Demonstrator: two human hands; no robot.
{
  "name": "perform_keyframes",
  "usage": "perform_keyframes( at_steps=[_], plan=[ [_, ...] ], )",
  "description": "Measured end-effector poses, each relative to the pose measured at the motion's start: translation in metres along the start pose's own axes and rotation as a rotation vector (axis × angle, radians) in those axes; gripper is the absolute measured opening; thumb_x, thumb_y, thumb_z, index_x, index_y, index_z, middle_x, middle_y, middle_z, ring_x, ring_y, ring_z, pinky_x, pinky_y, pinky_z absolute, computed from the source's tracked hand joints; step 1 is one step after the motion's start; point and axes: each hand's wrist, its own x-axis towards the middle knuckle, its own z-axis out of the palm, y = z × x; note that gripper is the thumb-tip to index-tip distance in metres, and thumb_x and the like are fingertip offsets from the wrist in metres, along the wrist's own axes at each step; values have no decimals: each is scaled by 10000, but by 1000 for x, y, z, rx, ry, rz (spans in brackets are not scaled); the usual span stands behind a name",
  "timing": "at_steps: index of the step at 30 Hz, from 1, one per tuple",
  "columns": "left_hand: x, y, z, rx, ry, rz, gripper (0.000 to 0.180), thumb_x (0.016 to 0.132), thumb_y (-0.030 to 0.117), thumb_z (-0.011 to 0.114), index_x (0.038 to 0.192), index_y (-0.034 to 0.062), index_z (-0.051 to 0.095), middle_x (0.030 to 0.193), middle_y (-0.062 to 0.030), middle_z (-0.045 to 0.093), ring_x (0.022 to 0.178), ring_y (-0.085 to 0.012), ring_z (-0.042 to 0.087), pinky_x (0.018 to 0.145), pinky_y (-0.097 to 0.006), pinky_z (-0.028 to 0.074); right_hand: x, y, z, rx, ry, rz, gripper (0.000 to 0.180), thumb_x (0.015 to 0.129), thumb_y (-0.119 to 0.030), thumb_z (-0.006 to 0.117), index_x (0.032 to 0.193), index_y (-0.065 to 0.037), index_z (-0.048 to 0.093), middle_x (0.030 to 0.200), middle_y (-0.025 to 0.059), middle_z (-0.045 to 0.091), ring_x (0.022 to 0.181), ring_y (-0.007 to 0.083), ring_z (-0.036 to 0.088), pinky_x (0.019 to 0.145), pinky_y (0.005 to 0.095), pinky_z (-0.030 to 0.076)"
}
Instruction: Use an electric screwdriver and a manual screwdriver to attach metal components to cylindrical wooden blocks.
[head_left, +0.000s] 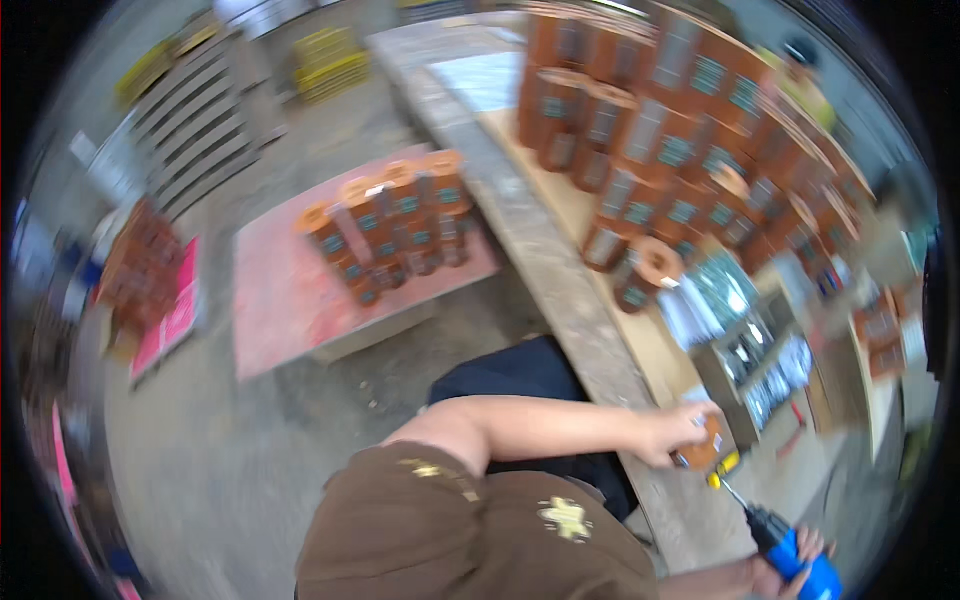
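While the left hand (678,434) clasps the orange-brown cylinder (706,452) and the right hand (770,577) grips the blue drill (786,552), a slack hold could let the bit (736,494) skid far-left toward it!

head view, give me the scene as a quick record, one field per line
left hand: gripping a brown cylinder at the bench
right hand: gripping a blue drill, its shaft pointing toward that cylinder
near shaft tip: yellow piece, kind unclear
bench far end: large stack of similar cylinders
left of bench: pink board bearing more cylinders
far back: yellow crate
image: blurred in places
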Motion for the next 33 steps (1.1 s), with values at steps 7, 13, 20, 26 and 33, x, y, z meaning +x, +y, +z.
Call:
perform_keyframes(
  at_steps=[7, 13, 20, 26, 33],
  plan=[
    [18, 10, -44, 18, -276, -153, 435, 565, 34, 749, 893, 51, 464, 1290, -235, 290, 1194, -418, 327, 940, -404, 353, -13, -9, -3, -98, -61, -30, 555, 720, -76, 548, 1216, 14, 318, 766, 37, 410, 647, 121, 411, 622, 273, 363],
    [39, 18, -51, 91, -504, -192, 440, 592, 96, 762, 919, 48, 470, 1296, -215, 296, 1185, -386, 354, 928, -393, 364, -14, -21, -10, -141, -48, -61, 549, 726, -68, 536, 1226, -11, 315, 782, 53, 449, 662, 134, 447, 621, 283, 376],
    [111, -12, -68, 17, -333, -275, 347, 739, 209, 674, 965, 16, 493, 1022, -125, 534, 920, -202, 532, 806, -324, 431, -12, -18, -16, -117, -34, -39, 537, 726, -54, 556, 1204, 5, 319, 777, 52, 436, 670, 129, 446, 652, 291, 398],
    [153, -93, -50, 564, -435, -415, 170, 702, 118, 637, 863, 62, 622, 837, -107, 623, 808, -284, 594, 718, -369, 460, -12, -20, -13, -129, -43, -52, 558, 731, -74, 538, 1229, -16, 294, 784, 61, 460, 659, 147, 468, 624, 304, 401],
    [157, -105, -32, 865, -604, -364, 149, 653, 168, 672, 774, 110, 605, 854, -72, 605, 862, -253, 577, 716, -381, 436, -17, -33, -14, -191, -50, -84, 562, 727, -80, 545, 1228, -19, 298, 786, 65, 468, 666, 153, 476, 636, 309, 409]
  ],
)
